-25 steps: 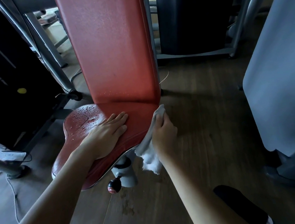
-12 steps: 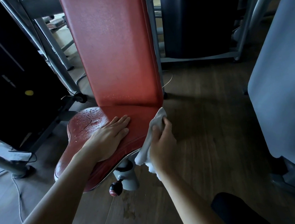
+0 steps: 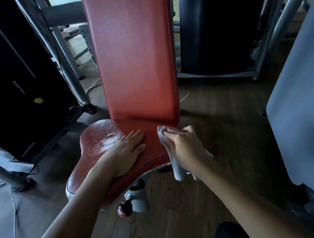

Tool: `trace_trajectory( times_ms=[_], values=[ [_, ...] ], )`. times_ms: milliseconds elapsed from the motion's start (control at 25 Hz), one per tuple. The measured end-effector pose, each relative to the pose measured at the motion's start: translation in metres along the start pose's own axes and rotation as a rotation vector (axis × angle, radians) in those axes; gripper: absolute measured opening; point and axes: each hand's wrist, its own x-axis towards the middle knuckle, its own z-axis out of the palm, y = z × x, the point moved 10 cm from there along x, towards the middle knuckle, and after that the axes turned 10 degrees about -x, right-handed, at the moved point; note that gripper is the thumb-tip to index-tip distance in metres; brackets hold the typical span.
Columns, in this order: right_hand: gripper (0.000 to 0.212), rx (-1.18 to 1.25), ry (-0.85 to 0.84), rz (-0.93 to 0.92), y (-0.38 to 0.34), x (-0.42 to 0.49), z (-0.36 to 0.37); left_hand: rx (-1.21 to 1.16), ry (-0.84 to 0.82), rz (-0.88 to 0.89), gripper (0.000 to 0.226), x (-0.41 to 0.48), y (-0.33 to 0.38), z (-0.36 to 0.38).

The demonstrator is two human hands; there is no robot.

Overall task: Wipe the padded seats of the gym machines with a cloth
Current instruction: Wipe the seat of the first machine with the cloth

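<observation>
At the right rear edge of the red padded vinyl seat (image 3: 98, 165), the right hand (image 3: 185, 145) grips a pale grey cloth (image 3: 164, 139), whose tail hangs off the edge. The droplet-beaded patch (image 3: 104, 134) lies to the left, beyond the left hand (image 3: 126, 152), which rests flat with its fingers straight on the pad. The seat's long axis runs from the red upright backrest (image 3: 132, 52) toward the person. Its surface looks glossy.

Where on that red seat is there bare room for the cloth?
Free: the wet far-left lobe of the seat, between its rim and the left hand, and a strip between both hands below the backrest. Crowded: the middle under the left hand, the right edge where the right hand grips the cloth.
</observation>
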Motion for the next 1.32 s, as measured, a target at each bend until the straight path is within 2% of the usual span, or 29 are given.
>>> trace_trajectory(
  times_ms=[40, 120, 200, 320, 400, 440, 560, 600, 680, 760, 800, 960, 1200, 1320],
  values=[
    [0.038, 0.040, 0.010, -0.011, -0.001, -0.004, -0.001, 0.003, 0.002, 0.000, 0.056, 0.000, 0.001, 0.000],
    [0.034, 0.124, -0.076, 0.042, 0.004, 0.004, 0.003, -0.016, 0.014, -0.011, 0.056, 0.000, 0.002, -0.001],
    [0.032, 0.063, -0.162, 0.058, 0.004, 0.015, 0.004, -0.037, 0.036, -0.023, 0.054, -0.004, 0.002, -0.005],
    [0.030, -0.017, -0.187, 0.059, 0.002, 0.018, 0.002, -0.045, 0.202, -0.065, 0.041, -0.022, -0.004, -0.027],
    [0.028, 0.024, -0.149, 0.068, 0.003, 0.022, -0.010, -0.048, 0.326, -0.163, 0.035, -0.038, -0.017, -0.043],
    [0.025, 0.080, -0.110, 0.081, 0.002, 0.028, -0.019, -0.036, 0.343, -0.234, 0.043, -0.045, -0.027, -0.047],
    [0.019, 0.265, 0.029, 0.045, -0.014, 0.055, -0.044, 0.004, 0.294, -0.468, 0.082, -0.061, -0.064, -0.045],
    [0.019, 0.288, 0.020, -0.006, -0.026, 0.063, -0.043, -0.002, 0.283, -0.518, 0.092, -0.064, -0.073, -0.044],
    [0.025, 0.180, -0.160, -0.106, -0.053, 0.066, -0.018, -0.037, 0.292, -0.572, 0.104, -0.069, -0.082, -0.041],
    [0.034, -0.111, -0.397, -0.134, -0.060, 0.048, 0.018, -0.071, 0.326, -0.581, 0.111, -0.072, -0.084, -0.042],
    [0.037, -0.187, -0.427, -0.120, -0.055, 0.042, 0.024, -0.084, 0.336, -0.575, 0.113, -0.073, -0.086, -0.043],
    [0.033, -0.114, -0.324, -0.135, -0.044, 0.050, 0.014, -0.104, 0.341, -0.497, 0.112, -0.072, -0.082, -0.041],
    [0.039, -0.116, -0.405, -0.071, -0.045, 0.066, 0.020, -0.173, 0.416, -0.471, 0.108, -0.073, -0.079, -0.046],
    [0.044, -0.108, -0.449, 0.024, -0.033, 0.065, 0.028, -0.225, 0.449, -0.496, 0.108, -0.075, -0.080, -0.048]
  ],
)
